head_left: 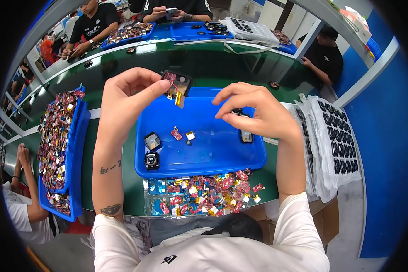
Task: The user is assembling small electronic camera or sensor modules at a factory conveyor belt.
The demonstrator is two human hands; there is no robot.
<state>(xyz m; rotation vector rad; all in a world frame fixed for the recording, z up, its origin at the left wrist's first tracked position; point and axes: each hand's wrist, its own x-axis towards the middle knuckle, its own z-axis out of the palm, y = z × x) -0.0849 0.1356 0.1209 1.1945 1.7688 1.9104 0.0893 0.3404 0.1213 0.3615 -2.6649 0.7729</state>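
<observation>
Above the far left part of a blue tray, my left hand pinches a black square casing by its edge. A small red circuit board, thin wires and a yellow-and-silver battery hang at the casing's lower side. My right hand hovers over the tray's far right part, fingers curved and apart, with nothing seen between them. Beneath it a dark casing shows partly. Two more casings lie at the tray's left side. A loose red board with a white battery lies mid-tray.
Circuit boards with batteries are heaped at the near edge. More fill a long blue bin on the left. White packing trays of black parts stand at the right. A green belt runs beyond; co-workers sit around.
</observation>
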